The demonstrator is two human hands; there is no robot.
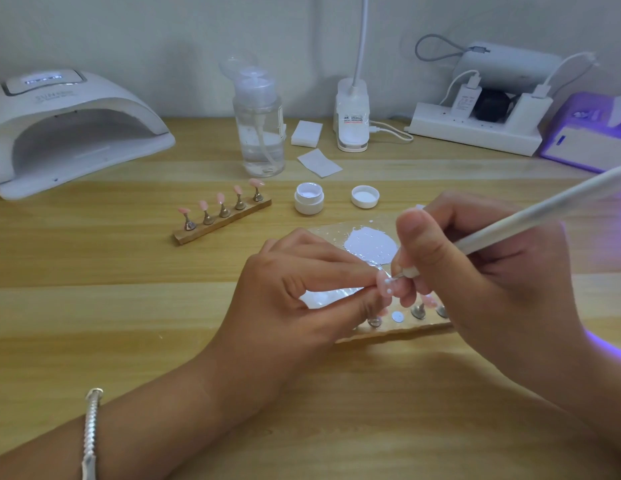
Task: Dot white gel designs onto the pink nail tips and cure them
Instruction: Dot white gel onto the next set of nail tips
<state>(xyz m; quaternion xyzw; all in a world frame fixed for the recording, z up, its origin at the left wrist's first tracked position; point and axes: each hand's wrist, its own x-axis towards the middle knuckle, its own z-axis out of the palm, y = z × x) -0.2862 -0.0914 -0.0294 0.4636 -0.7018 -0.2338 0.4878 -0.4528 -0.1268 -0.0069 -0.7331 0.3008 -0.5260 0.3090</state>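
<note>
While your left hand pinches a pink nail tip between thumb and forefinger, your right hand grips a white pen low on its barrel, fingers curled round it. The pen's thin metal point touches the tip, which carries a few white dots. You hold both just above the near wooden stand, where small metal holders stand in a row and one round spot is bare. Whether the holders under your fingers bear tips, I cannot tell fully; a little pink shows beside your right fingers.

Just behind your hands lies a sheet of foil with a pool of white gel on it. Beyond that sit an open white jar and its lid, apart from each other. To the left, a second stand holds five pink tips upright in a slanting row.

Farther back, a white nail lamp stands at the left of the table, its display lit. A clear pump bottle, two white pads, a desk lamp base and a power strip line the wall. A silver bracelet circles your left wrist.
</note>
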